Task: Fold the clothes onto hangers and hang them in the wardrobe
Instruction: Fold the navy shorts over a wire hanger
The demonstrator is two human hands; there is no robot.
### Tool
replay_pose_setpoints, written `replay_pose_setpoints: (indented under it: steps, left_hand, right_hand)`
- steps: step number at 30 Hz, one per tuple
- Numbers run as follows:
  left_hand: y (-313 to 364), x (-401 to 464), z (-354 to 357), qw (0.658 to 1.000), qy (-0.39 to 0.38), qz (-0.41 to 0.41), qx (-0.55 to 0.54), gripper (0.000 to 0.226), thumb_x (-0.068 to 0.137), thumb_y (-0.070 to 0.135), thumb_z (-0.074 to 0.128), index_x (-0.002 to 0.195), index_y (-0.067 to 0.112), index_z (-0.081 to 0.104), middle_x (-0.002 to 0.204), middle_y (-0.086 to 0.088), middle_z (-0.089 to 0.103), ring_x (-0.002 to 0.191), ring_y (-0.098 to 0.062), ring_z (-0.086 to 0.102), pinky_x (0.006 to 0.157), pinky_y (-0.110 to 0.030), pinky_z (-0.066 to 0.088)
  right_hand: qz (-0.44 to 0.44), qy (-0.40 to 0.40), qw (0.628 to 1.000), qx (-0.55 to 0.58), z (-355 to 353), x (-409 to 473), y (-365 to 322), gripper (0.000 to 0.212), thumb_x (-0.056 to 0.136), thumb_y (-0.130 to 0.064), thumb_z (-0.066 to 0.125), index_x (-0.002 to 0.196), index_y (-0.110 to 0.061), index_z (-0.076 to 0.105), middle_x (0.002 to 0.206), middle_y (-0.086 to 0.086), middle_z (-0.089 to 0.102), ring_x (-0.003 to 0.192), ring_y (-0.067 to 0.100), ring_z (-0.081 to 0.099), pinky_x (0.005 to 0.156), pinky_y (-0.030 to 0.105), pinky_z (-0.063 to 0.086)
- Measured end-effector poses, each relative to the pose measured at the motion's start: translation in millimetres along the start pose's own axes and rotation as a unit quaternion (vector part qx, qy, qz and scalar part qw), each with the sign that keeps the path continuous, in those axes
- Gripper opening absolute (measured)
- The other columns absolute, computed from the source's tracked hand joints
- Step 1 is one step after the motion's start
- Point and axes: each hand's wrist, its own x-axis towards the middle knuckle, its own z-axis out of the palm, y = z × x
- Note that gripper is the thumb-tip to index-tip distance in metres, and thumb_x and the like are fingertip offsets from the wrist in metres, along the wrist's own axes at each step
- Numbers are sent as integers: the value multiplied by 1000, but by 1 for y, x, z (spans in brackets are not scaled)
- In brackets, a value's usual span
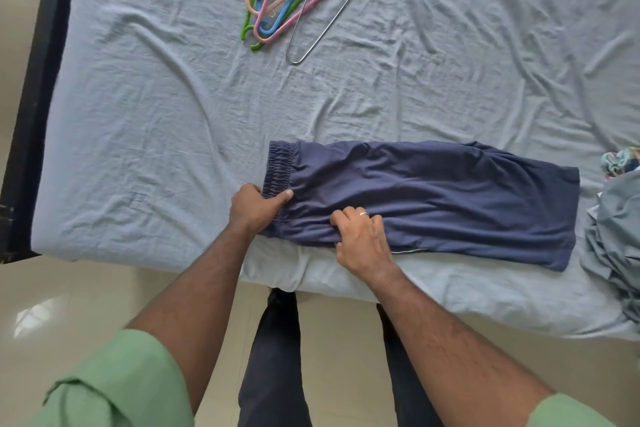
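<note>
Fingers (277, 199) of my left hand (254, 206) are closed on the elastic waistband (278, 163) of the navy trousers (433, 198), thumb on top and the rest curled under the gathered edge, just left of the frame's centre. My right hand (362, 241) sits close beside it, lower and to the right, its fingers bunched and pinching a fold of the same navy cloth along the near edge; a ring (363, 214) shows on one finger. Both grips are shut on fabric.

From my hands the trousers stretch rightward across the middle of the frame, folded lengthwise into one long strip, lying flat on the pale blue sheet (173, 121) of the bed (31, 114), with the waistband at the left end and the leg hems toward the right.

Well apart from them, at the upper centre of the frame, a loose heap of hangers (277, 10) lies on the sheet: pink, peach, blue and green plastic ones overlapping, with a bare wire hanger (325, 21) partly across them.

At the right edge a pile of grey-blue clothes (616, 246) rests on the bed, with a patterned piece (618, 161) just above it.

Green sleeves (114, 388) fill the lower corners, and dark trouser legs (273, 357) stand on the cream floor (69, 295) below.
</note>
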Motion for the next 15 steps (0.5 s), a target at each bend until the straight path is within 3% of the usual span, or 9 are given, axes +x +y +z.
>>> replay_pose_setpoints:
  steps: [2, 6, 11, 15]
  left_hand:
    - [-1, 2, 4, 1000, -6, 9, -19, 73, 53, 79, 74, 94, 18, 74, 90, -1, 76, 85, -22, 73, 82, -45, 61]
    - [7, -10, 9, 998, 36, 49, 21, 50, 88, 55, 68, 110, 10, 65, 107, -10, 71, 102, -32, 65, 91, -43, 53]
    - [9, -13, 4, 997, 35, 61, -9, 43, 92, 43, 70, 111, 6, 58, 107, -11, 66, 99, -30, 62, 83, -36, 49]
    - [12, -7, -10, 996, 54, 70, 18, 42, 92, 40, 71, 111, 5, 57, 103, -10, 63, 99, -31, 62, 78, -33, 42]
  right_hand:
    - [-8, -5, 1000, 7, 0, 2, 2, 26, 80, -10, 63, 103, -22, 62, 96, -2, 62, 94, 23, 56, 79, 40, 42]
    - [-67, -27, 997, 40, 5, 0, -2, 12, 85, -14, 57, 92, -21, 64, 89, -1, 63, 90, 27, 60, 75, 40, 33]
    - [-66, -62, 985, 144, 1, 2, 7, 18, 91, -43, 63, 98, -27, 62, 95, -14, 60, 95, 11, 56, 90, 37, 37]
    - [-49, -21, 979, 199, -5, 4, 20, 17, 92, -40, 62, 100, -25, 62, 98, -14, 59, 95, 10, 53, 89, 36, 38]
